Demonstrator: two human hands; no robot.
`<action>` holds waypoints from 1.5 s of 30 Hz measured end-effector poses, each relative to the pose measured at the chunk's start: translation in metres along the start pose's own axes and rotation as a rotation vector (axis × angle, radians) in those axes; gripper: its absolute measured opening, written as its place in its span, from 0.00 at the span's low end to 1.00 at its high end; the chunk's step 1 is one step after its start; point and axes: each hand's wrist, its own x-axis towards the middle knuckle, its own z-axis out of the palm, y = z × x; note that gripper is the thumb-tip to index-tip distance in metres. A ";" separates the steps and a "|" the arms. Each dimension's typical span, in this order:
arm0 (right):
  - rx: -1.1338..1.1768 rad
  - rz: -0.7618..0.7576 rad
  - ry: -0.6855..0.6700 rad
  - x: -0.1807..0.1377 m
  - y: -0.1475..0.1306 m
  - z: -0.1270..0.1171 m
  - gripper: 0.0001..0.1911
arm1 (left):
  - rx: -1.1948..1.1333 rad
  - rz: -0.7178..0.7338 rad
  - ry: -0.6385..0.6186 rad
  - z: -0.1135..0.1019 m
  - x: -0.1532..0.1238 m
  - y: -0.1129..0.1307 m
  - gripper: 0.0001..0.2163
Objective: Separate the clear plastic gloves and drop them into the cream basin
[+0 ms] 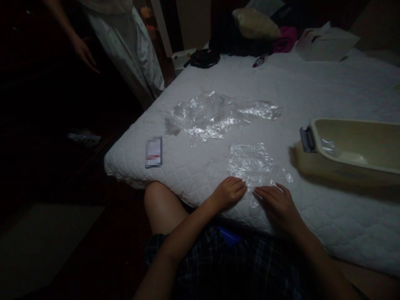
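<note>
At far left, a person (133,50) stands beyond the corner of a bed (337,216), one arm hanging, the hand (86,54) touching nothing visible. Near the bed's left edge lies a phone (153,152), its face blurred, apparently set aside to leave the middle free for the plastic. Farther in, crumpled film (212,114) sprawls loose across the quilting, seemingly just dropped there, since nothing weighs it down. At the near edge, the left hand (230,191) curls its fingers at a corner of a clear bag (250,162), which lies spread almost flat before the sitter, likely so both hands can reach it. The right hand (278,203) faces it, fingers extended and loosely bent over the bag's near side; whether either hand pinches the plastic or merely presses it, one cannot tell. At right, a pale tub (343,171) stands upright within easy reach, grey clip (308,139) toward the bag.
</note>
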 end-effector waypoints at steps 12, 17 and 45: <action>-0.023 -0.034 0.068 0.005 -0.003 0.002 0.15 | -0.006 -0.018 -0.043 -0.001 0.001 0.000 0.08; 0.021 -0.022 0.107 0.007 -0.002 0.001 0.18 | 0.002 -0.012 -0.040 -0.002 0.001 0.000 0.09; -0.113 0.236 0.066 0.045 -0.001 0.011 0.11 | 0.040 0.001 -0.109 -0.004 0.001 0.000 0.08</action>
